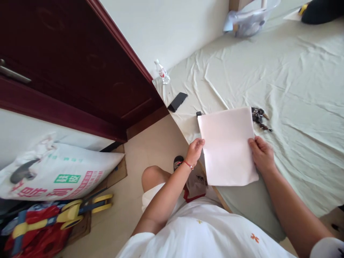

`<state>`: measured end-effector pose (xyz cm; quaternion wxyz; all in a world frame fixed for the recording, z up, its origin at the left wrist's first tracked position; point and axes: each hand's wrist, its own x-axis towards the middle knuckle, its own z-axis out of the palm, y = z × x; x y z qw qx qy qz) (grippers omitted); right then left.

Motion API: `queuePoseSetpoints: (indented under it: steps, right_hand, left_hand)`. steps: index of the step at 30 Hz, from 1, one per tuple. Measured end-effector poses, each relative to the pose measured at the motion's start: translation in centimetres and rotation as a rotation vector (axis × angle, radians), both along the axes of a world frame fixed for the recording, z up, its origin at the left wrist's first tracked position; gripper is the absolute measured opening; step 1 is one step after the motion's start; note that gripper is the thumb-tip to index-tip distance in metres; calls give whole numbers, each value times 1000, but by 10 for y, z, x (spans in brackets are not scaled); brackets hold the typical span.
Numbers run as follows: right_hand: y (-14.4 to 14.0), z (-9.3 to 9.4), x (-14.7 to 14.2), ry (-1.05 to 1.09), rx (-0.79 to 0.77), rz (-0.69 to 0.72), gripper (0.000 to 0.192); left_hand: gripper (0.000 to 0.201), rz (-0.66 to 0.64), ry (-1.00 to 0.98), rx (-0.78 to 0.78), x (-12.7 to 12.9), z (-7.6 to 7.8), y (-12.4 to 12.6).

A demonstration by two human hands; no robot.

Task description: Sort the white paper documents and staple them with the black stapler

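Just beside the keys (258, 117), on the bed (295, 82), I hold the white sheet of paper (228, 145) pinched by my left hand (194, 150) and right hand (261, 153), and I judge even tension keeps its edges square.

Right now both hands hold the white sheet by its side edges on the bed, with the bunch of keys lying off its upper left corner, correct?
Not quite. In the head view the keys lie off the upper right corner of the white sheet, not the left. The rest stands: the left hand and right hand hold its side edges on the bed.
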<state>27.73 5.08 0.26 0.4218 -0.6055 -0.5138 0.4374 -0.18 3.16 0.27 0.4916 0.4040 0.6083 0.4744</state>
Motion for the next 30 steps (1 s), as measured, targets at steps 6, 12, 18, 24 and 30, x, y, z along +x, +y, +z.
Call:
queuePoseSetpoints:
  steps: [6,12,18,24,30]
  right_hand:
    - [1,-15,3,38,-27,-11,34]
    - [4,-28,11,183,-51,-81,42]
    - [1,-20,17,126,-81,-59,40]
    - [0,-8,22,-220,67,-123,47]
    - [7,2,24,280,92,-451,26]
  left_hand:
    - [63,-39,57,63,8,-12,-7]
    - [61,-7,-16,-8,6,-15,-13]
    - [56,95,-120,50,4,-21,-10]
    - [53,179,-466,36,5,-17,-6]
    - [54,147,-549,59,3,-16,-4]
